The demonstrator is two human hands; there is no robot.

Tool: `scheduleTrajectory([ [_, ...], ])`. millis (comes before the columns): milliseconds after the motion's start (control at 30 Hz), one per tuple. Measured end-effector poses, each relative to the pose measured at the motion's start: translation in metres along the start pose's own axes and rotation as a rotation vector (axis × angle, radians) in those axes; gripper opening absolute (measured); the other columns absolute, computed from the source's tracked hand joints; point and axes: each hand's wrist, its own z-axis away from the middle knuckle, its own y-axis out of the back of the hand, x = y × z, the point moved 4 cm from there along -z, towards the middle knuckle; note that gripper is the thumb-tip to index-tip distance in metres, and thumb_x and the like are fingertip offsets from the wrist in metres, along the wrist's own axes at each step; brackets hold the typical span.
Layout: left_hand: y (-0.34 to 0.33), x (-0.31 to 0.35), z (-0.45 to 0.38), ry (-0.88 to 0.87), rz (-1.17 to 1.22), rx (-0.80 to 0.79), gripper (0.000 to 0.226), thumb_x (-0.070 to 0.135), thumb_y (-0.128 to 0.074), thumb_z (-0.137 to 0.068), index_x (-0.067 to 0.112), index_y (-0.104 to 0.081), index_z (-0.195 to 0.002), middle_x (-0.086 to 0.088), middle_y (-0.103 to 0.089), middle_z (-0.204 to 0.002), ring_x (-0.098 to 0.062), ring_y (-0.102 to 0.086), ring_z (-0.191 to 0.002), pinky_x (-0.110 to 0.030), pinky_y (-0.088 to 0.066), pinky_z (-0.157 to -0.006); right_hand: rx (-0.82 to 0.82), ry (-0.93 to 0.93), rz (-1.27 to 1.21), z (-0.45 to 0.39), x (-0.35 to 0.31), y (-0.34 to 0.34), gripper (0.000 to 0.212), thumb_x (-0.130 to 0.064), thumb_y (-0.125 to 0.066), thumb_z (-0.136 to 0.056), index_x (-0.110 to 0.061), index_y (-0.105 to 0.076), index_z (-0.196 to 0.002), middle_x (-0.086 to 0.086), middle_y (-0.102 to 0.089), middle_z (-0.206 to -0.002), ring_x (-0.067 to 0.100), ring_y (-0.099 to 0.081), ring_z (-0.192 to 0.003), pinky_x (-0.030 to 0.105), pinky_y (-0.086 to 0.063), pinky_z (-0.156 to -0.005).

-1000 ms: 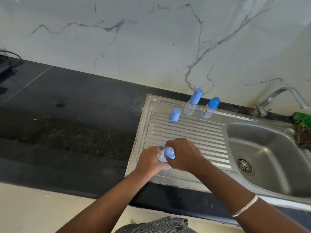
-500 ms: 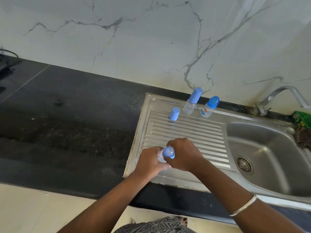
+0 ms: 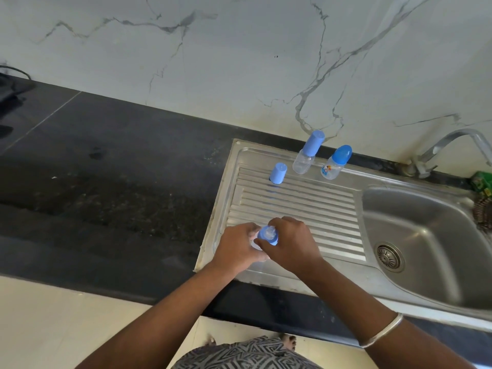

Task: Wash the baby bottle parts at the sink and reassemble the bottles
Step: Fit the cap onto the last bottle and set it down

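My left hand (image 3: 237,247) grips the clear bottle (image 3: 256,245); my right hand (image 3: 290,245) pinches its blue collar (image 3: 268,235). Beyond my hands stands a loose blue cap (image 3: 278,173).

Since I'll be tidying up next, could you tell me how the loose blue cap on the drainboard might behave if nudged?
The blue cap looks like thin hollow plastic, so probably light. It stands on the ribbed metal drainboard, so it may tip easily and then roll.

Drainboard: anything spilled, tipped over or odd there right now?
Nothing stands out. Two capped bottles and a loose blue cap stand upright on the drainboard; both hands hold a third bottle.
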Motion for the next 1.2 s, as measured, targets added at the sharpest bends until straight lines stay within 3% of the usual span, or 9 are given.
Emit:
scheduleTrajectory([
  [167,0.003,0.002,-0.002,0.015,-0.027,0.007,0.042,0.044,-0.087,-0.053,0.029,-0.064,-0.084,0.020,-0.067,-0.079,0.011,-0.061,-0.082,-0.002,-0.040,-0.064,-0.086,-0.102,-0.217,-0.005,0.006,0.002,0.035,-0.051,-0.074,-0.071,-0.023,-0.068,-0.092,-0.008,-0.062,-0.088,0.012,-0.061,-0.078,0.029,-0.052,-0.069],
  [233,0.002,0.006,0.000,-0.002,-0.040,0.012,0.048,0.048,-0.087,-0.055,0.032,-0.062,-0.092,0.020,-0.068,-0.088,0.005,-0.063,-0.084,-0.007,-0.043,-0.072,-0.087,-0.129,-0.430,-0.012,0.010,0.008,0.041,-0.065,-0.062,-0.072,-0.027,-0.069,-0.086,-0.010,-0.065,-0.082,0.005,-0.061,-0.076,0.029,-0.050,-0.068],
  [300,0.002,0.010,0.003,-0.008,-0.067,0.024,0.051,0.049,-0.086,-0.057,0.034,-0.056,-0.095,0.019,-0.065,-0.091,0.004,-0.061,-0.082,-0.008,-0.041,-0.070,0.008,-0.159,-0.580,-0.023,0.020,0.013,0.036,-0.062,-0.059,-0.080,-0.027,-0.068,-0.073,-0.011,-0.065,-0.070,0.004,-0.059,-0.067,0.032,-0.048,-0.064],
  [367,0.000,0.013,0.005,-0.011,-0.068,0.038,0.051,0.046,-0.086,-0.057,0.036,-0.051,-0.094,0.018,-0.063,-0.090,0.002,-0.060,-0.082,-0.008,-0.038,-0.068,0.051,-0.210,-0.538,-0.040,0.034,0.011,0.027,-0.052,-0.064,-0.086,-0.029,-0.069,-0.074,-0.013,-0.065,-0.070,0.007,-0.061,-0.070,0.029,-0.045,-0.064],
  [433,-0.001,0.015,0.008,-0.008,-0.068,0.046,0.051,0.044,-0.086,-0.058,0.035,-0.050,-0.093,0.017,-0.063,-0.090,-0.001,-0.061,-0.083,-0.011,-0.041,-0.068,0.080,-0.250,-0.396,-0.060,0.049,0.008,0.017,-0.042,-0.068,-0.087,-0.027,-0.072,-0.094,-0.010,-0.068,-0.088,0.013,-0.065,-0.085,0.025,-0.043,-0.070],
  [567,-0.001,0.016,0.010,0.023,-0.070,0.059,0.051,0.040,-0.086,-0.060,0.031,-0.052,-0.097,0.016,-0.063,-0.093,-0.004,-0.061,-0.088,-0.013,-0.044,-0.071,0.140,-0.243,-0.191,-0.105,0.067,0.007,0.048,-0.035,-0.067,-0.088,-0.020,-0.053,-0.132,0.007,-0.059,-0.120,0.026,-0.061,-0.105,0.036,-0.050,-0.083],
  [767,-0.003,0.018,0.013,0.079,-0.039,0.066,0.053,0.036,-0.087,-0.063,0.030,-0.055,-0.104,0.014,-0.065,-0.102,-0.007,-0.062,-0.096,-0.014,-0.045,-0.076,0.055,-0.214,0.076,-0.161,0.068,-0.002,0.072,-0.042,-0.067,-0.089,-0.020,-0.028,-0.145,0.018,-0.042,-0.131,0.041,-0.050,-0.115,0.046,-0.047,-0.078],
  [900,-0.001,0.019,0.012,0.104,-0.031,0.057,0.051,0.033,-0.088,-0.064,0.028,-0.057,-0.104,0.014,-0.065,-0.101,-0.005,-0.061,-0.097,-0.022,-0.050,-0.083,-0.072,-0.292,0.040,-0.187,0.075,-0.010,0.076,-0.044,-0.064,-0.091,-0.029,-0.020,-0.151,0.019,-0.036,-0.138,0.043,-0.047,-0.121,0.050,-0.046,-0.087],
  [1200,-0.001,0.014,0.011,0.131,-0.012,0.026,0.053,0.037,-0.088,-0.067,0.030,-0.056,-0.108,0.015,-0.065,-0.107,-0.003,-0.061,-0.101,-0.012,-0.046,-0.084,-0.119,-0.213,0.010,-0.204,0.086,-0.022,0.048,-0.023,-0.057,-0.096,-0.025,-0.038,-0.139,0.015,-0.050,-0.128,0.037,-0.055,-0.112,0.046,-0.049,-0.085],
])
